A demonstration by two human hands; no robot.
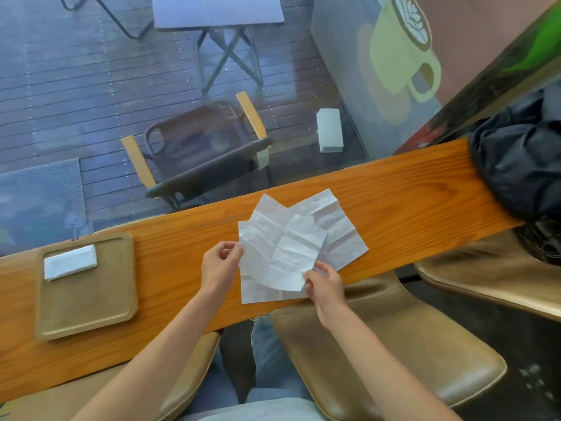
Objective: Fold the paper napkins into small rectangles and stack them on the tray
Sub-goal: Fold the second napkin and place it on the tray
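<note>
An unfolded, creased white paper napkin (282, 250) is held just above the wooden counter. My left hand (220, 264) pinches its left corner and my right hand (326, 287) pinches its near right corner. Under it lie more unfolded napkins (343, 235), fanned out and overlapping on the counter. To the left sits a tan square tray (88, 308) with a folded white napkin rectangle (70, 262) in its far left corner.
The narrow wooden counter (409, 189) runs along a window. A dark bag (522, 165) rests on its right end. Tan padded stools (394, 354) stand below the near edge. Outside the glass are a chair and a table.
</note>
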